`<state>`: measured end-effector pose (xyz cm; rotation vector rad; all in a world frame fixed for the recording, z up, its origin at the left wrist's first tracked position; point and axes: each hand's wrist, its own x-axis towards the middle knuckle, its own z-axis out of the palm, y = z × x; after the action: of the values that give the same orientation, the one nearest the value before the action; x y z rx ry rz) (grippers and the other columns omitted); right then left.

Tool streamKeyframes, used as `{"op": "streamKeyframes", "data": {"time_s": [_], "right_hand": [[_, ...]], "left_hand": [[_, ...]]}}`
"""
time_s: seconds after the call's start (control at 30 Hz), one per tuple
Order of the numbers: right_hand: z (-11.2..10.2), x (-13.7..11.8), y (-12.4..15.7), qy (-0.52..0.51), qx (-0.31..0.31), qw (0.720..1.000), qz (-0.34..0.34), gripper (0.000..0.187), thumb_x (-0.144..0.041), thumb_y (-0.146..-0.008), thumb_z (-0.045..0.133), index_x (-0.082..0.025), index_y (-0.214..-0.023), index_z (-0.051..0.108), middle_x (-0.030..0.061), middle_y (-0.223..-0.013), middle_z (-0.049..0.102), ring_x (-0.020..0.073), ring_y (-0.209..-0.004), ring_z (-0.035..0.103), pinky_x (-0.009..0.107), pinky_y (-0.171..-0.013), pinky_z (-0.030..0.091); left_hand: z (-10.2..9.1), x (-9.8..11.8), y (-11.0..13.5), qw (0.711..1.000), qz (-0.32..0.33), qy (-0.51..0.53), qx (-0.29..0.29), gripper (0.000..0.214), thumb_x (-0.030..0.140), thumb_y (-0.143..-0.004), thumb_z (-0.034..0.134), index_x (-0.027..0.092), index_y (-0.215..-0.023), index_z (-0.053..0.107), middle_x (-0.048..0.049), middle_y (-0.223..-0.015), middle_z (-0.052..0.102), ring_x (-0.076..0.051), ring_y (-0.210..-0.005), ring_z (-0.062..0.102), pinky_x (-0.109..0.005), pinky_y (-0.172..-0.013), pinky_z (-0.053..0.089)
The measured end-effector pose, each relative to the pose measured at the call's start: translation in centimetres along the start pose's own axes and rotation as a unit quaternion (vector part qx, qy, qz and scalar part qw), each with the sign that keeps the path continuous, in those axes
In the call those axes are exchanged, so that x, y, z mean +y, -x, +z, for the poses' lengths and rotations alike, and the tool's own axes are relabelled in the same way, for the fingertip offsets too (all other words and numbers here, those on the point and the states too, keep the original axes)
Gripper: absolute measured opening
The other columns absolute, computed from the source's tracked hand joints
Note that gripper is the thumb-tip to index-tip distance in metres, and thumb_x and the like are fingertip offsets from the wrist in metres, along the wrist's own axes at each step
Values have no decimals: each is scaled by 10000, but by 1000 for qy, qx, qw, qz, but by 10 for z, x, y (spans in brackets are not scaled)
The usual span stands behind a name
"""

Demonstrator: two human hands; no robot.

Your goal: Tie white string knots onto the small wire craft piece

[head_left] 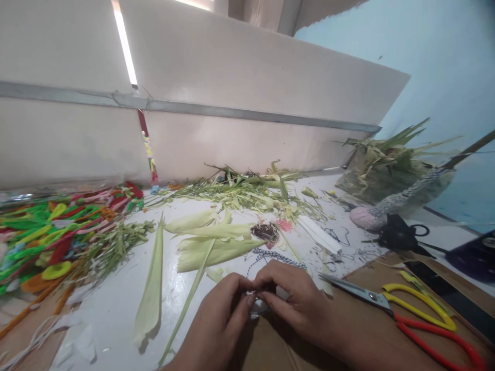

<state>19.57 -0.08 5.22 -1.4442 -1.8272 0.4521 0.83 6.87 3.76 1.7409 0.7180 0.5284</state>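
Observation:
My left hand [228, 309] and my right hand [296, 299] meet at the front centre, the fingertips of both pinched together. What they hold is mostly hidden; a small whitish piece [259, 307] shows just beneath the fingertips. Right behind the fingers lies a black-and-white twisted cord [280, 255]. Pale green corn husks [220, 252] are spread flat beyond my left hand, and a long single husk [150, 293] lies farther left. Scissors [373, 296] with one yellow and one red handle rest to the right of my right hand, blades apart.
Colourful fuzzy strips [58, 226] are heaped at the left. Husk scraps [247, 190] lie along the back, below a pale panel [247, 67]. To the right are a bag of husks [371, 170], a cord-wrapped stick [410, 190], a dark phone [452, 293] and brown cardboard [356, 314].

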Motion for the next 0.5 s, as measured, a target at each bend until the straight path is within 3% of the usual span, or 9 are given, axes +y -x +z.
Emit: {"op": "streamKeyframes", "data": {"time_s": [0.13,0.27,0.5], "right_hand": [[-2,-2,-1,-53,9,998,35,62,-196,-961,631,-227,-945,682,4,-891,692,163,-834,629,267,-773,456],[-3,2,-3,-95,27,991,86,44,-210,-934,652,-219,-915,691,3,-861,672,159,-792,611,261,-729,458],[-4,2,-7,-137,6,986,94,125,-310,-929,653,-205,-896,711,20,-841,658,168,-762,592,270,-683,443]], "left_hand": [[-1,0,-2,999,-24,2,22,253,398,-980,502,210,-851,611,-20,-833,671,-196,-803,606,-276,-730,466],[-2,-1,-4,998,-22,31,43,274,418,-972,529,202,-820,604,-13,-790,640,-187,-767,572,-264,-701,445],[-3,1,-4,998,-13,14,55,243,388,-967,532,207,-831,622,-7,-772,652,-184,-731,573,-259,-673,432]]}}
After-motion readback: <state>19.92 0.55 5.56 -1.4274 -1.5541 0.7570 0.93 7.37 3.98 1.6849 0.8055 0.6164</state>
